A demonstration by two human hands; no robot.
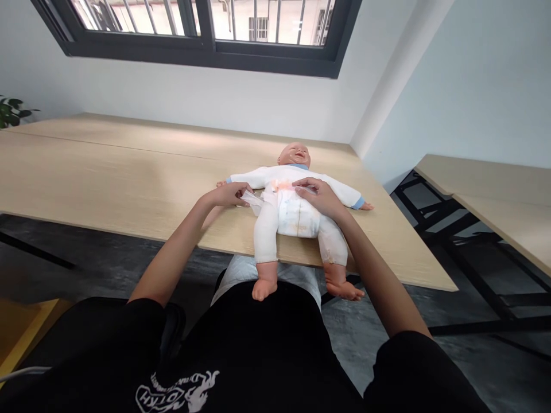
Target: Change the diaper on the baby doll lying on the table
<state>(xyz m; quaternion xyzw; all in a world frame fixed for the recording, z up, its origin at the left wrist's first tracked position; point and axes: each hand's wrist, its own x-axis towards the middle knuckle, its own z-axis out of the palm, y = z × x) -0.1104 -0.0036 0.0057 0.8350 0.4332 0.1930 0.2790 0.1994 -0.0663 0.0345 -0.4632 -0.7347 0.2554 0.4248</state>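
Note:
A baby doll [266, 232] in a white top with blue cuffs lies on its back, its feet hanging past the table's near edge. Around its hips is a white diaper [299, 215]. My left hand [235, 194] pinches a whitish diaper tab [253, 199], pulled out to the left of the doll's hip. On the diaper's upper right part rests my right hand [319, 196], fingers bent over the waistband toward the belly. Whether those fingers grip the diaper's edge is hard to make out.
The pale wooden table [129, 178] runs along the wall beneath a dark-framed window [206, 54]. A second table [495, 189] with black legs stands at the right. Leaves of a plant [15, 112] show at the far left, and a yellow object [26, 327] lies low on the left.

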